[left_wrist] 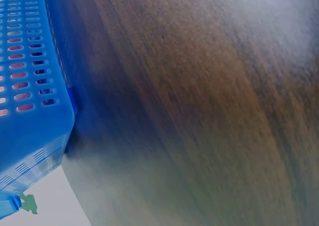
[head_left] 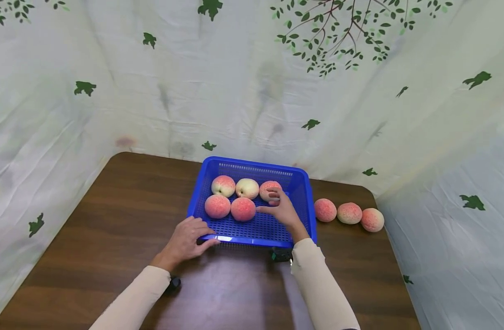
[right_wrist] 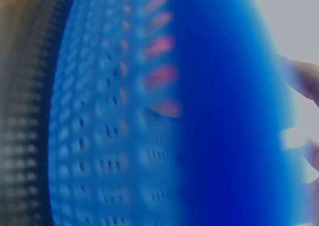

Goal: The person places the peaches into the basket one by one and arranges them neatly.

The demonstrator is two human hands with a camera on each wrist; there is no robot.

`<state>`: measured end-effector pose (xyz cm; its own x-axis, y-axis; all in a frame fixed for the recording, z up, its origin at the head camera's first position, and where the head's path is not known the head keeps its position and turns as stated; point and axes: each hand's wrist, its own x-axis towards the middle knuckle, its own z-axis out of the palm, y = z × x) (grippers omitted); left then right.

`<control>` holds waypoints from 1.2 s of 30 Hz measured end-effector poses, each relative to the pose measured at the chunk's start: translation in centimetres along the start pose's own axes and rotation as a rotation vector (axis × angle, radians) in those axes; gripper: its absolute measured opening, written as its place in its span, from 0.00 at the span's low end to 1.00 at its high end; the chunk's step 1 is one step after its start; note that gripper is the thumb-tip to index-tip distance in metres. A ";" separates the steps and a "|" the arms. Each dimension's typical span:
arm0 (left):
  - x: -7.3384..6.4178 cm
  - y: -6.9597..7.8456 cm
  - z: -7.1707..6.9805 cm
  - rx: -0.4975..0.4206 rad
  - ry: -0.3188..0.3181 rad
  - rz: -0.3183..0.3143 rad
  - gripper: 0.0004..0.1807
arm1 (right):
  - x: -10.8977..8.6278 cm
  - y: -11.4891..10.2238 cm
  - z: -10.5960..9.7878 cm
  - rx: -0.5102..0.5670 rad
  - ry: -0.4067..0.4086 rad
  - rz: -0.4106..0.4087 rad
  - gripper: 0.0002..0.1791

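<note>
In the head view, a blue basket (head_left: pixel 256 241) is set on the brown table (head_left: pixel 124 220), and five peaches (head_left: pixel 217 206) are held in it, two in front and three behind; three more peaches (head_left: pixel 349 213) are lined up on the table just beside its right wall. The back-right peach (head_left: pixel 270 186) could be set rolling, it is judged, if it were nudged by the fingertips resting against it, and the front-right peach (head_left: pixel 243 209) could be knocked by the outstretched thumb. The basket might also be dragged or tipped if its near rim were caught by the right forearm, which is angled in over it. The right hand (head_left: pixel 284 210) is bent at the fingers, with thumb and fingers spread apart; by the left hand (head_left: pixel 188 240) the near-left rim is gripped, thumb and fingers brought together on it. In the left wrist view, only the basket's pierced wall and bare table are shown, so that hand's grip cannot be told there. In the right wrist view, blurred blue wall is mostly seen, with parts of fingers (right_wrist: pixel 305 79) at the right edge
</note>
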<state>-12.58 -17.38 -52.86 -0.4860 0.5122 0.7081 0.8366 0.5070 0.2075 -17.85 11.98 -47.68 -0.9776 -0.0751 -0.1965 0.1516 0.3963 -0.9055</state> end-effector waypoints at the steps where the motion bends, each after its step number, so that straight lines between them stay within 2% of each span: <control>1: 0.0 0.0 0.1 0.002 0.005 0.001 0.26 | -0.1 0.0 -0.5 0.008 0.009 -0.001 0.40; 5: 0.2 0.1 0.2 0.009 0.011 0.000 0.31 | -0.6 0.4 -2.3 0.069 0.028 -0.024 0.36; 13: 0.1 0.0 -0.2 0.016 -0.004 -0.008 0.30 | -1.2 1.4 -5.7 0.210 0.094 -0.096 0.32; 19: 0.2 0.0 -0.1 0.018 -0.017 -0.007 0.31 | -2.0 2.3 -7.5 0.266 0.157 -0.138 0.29; 29: 0.2 0.1 -0.1 0.005 -0.047 -0.015 0.28 | -2.6 4.8 -9.7 0.456 0.423 -0.192 0.28; 33: 0.2 0.1 -0.3 0.010 -0.065 -0.024 0.27 | -2.6 6.1 -10.7 0.407 0.514 -0.203 0.28; 36: 0.1 0.1 -0.3 0.020 -0.073 -0.034 0.29 | -2.7 6.8 -11.1 0.349 0.543 -0.169 0.28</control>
<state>-12.50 -17.50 -52.53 -0.5315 0.5437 0.6495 0.8146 0.5383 0.2159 -15.77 25.06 -49.15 -0.9130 0.3971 0.0935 -0.0613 0.0932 -0.9938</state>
